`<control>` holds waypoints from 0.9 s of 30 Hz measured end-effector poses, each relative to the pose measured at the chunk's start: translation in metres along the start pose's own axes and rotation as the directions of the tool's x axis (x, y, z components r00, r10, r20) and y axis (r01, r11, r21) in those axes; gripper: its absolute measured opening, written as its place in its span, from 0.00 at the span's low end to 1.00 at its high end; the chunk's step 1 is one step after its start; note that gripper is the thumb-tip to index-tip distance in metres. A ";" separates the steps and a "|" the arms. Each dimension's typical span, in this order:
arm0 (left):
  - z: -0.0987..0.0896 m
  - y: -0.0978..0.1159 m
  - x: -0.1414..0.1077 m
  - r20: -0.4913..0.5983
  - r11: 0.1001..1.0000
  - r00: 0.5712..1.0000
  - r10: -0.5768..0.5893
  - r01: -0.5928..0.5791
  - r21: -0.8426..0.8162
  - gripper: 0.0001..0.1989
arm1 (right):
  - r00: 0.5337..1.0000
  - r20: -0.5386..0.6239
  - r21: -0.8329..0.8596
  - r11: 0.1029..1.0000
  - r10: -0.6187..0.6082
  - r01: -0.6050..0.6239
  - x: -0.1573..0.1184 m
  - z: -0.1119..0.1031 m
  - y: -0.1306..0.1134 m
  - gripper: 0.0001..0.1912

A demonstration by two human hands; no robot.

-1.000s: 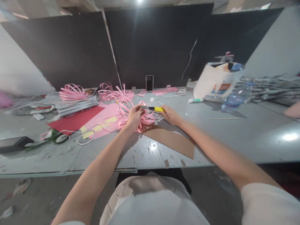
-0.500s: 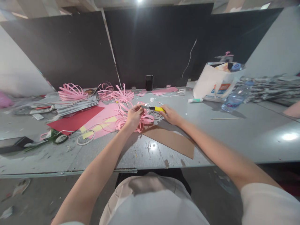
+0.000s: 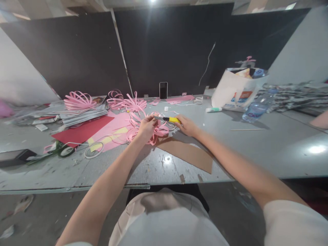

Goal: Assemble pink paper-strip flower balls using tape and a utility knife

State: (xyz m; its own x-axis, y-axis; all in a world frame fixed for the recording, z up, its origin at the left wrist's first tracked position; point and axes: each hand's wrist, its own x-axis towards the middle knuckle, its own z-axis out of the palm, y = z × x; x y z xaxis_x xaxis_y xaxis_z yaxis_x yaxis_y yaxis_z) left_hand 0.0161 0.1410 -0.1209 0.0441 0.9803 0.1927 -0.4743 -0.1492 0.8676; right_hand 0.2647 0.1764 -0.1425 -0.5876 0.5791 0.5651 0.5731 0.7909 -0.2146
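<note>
Spanning the back, black panel [image 3: 174,44] stands vert. w/ a pale seam L of ctr. Below it the grey surface [image 3: 256,150] runs nearly full width, scuffed & spotted nr the front edge. White bag [image 3: 225,94] sits toward the R rear, top open, stuffed w/ odds & ends. L rear: paper stack [image 3: 84,116], w/ a fan of pink strips [image 3: 81,105] on top. Red sheet [image 3: 83,131] lies just in front of the stack, partly over a pink sheet [image 3: 112,124]. Brown cardboard [image 3: 188,153] lies flat & angled btwn the forearms. Next size down: pink tangle [image 3: 162,131], curled strips heaped ctr around the L grip, touching the cardboard's L end. Water bottle [image 3: 257,109] is just R of the bag.

L grip [image 3: 146,127]: fingers bent together at the tangle's top; can't tell what, if anything, is pinched. R grip [image 3: 188,126]: closed round the yellow handle of the knife [image 3: 174,119], held over the tangle, blade pointing L, tip at the L fingers.

Phone [image 3: 163,90] upright vs. the panel. Thin stick [image 3: 247,130] flat, R side. Green/white tube [image 3: 214,110] nr the bag. White cap [image 3: 166,109] just beyond the knife.
</note>
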 end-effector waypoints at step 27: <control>-0.005 -0.004 0.002 -0.009 0.990 0.998 0.054 -0.053 0.135 0.06 | 1.000 -0.006 -0.048 0.999 -0.010 0.010 0.000 -0.004 -0.001 0.22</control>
State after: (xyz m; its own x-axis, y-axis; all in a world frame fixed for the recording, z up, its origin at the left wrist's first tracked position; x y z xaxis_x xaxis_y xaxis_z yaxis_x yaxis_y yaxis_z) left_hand 0.0136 0.1441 -0.1258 0.0108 0.9718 0.2355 -0.3533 -0.2166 0.9101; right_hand 0.2664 0.1749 -0.1391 -0.5899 0.5696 0.5723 0.5939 0.7863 -0.1704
